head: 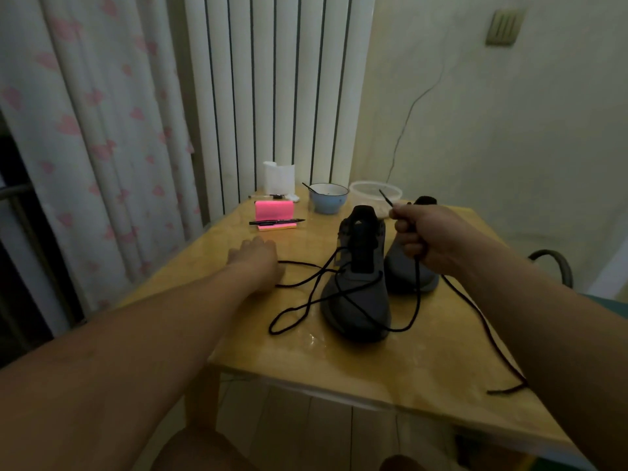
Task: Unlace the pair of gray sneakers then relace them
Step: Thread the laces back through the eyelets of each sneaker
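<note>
Hands sit either side of the shoes. The left hand lies palm-down on the bench with a loose lace running up to its edge; I cannot tell whether its fingers pinch it. The right hand is raised and curled round a black lace, whose tip pokes up past the thumb. Both shoes point toes toward the person, heels away. The nearer gray sneaker stands between the hands, the loose lace draped across it. The farther gray sneaker stands just behind the right hand, so that hand looks better placed to thread it. Beyond lie pink sticky notes, a pen and a blue bowl.
</note>
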Demonstrator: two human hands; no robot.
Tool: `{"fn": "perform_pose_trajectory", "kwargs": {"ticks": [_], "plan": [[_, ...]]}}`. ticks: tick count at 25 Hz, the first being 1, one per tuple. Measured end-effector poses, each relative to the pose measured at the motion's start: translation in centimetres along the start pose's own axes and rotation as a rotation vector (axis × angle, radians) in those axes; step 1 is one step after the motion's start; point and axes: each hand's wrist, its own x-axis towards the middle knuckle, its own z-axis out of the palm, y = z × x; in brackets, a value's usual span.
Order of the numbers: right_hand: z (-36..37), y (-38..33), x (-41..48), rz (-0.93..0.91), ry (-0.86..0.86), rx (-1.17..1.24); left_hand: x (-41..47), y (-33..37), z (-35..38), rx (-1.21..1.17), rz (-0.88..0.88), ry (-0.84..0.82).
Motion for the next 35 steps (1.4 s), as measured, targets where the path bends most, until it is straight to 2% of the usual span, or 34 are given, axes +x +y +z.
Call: {"fn": "perform_pose_trajectory", "kwargs": {"ticks": [2,3,4,6,7,8,10,14,16,21,27,31,35], "plan": [[0.1,0.4,0.1,0.000,0.011,-0.031,0.1,-0.6,0.7,0.024,0.035,-0.060],[0.5,0.3,0.0,-0.007,0.014,-0.041,0.0,-0.5,0.3,-0.080,0.051,-0.073],[0.9,0.1,-0.2,-0.016,0.016,-0.045,-0.2,-0.3,-0.6,-0.284,0.044,-0.072],[1.6,-0.9,-0.4,-0.044,0.027,-0.013,-0.8,0.5,-3.8,-0.966,-0.013,-0.054],[1.9,-1.4,-0.3,-0.055,0.034,0.027,-1.1,1.1,-6.0,-1.306,-0.005,-0.057],[2.2,-2.1,-0.5,-0.062,0.044,0.078,-1.4,1.8,-8.4,-1.549,0.041,-0.059],[3.1,-3.5,-1.3,-0.092,0.049,0.151,-2.2,3.6,-12.7,-1.741,0.177,-0.055],[4.5,-7.1,-4.0,-0.193,0.101,0.077,-5.0,7.4,-17.8,-1.710,0.341,-0.083],[4.7,-9.3,-5.4,-0.274,0.045,0.088,-6.4,8.3,-19.3,-1.659,0.383,-0.075],[4.5,-13.2,-8.2,-0.438,0.029,-0.019,-8.4,10.1,-20.5,-1.424,0.453,0.105],[4.0,-13.5,-9.7,-0.463,0.062,-0.109,-10.7,12.0,-20.1,-1.283,0.503,0.186],[3.8,-13.1,-10.0,-0.470,0.040,-0.095,-10.9,12.2,-19.8,-1.159,0.486,0.314],[3.9,-12.6,-9.7,-0.461,0.046,-0.074,-10.5,12.1,-19.5,-0.934,0.481,0.479]]}}
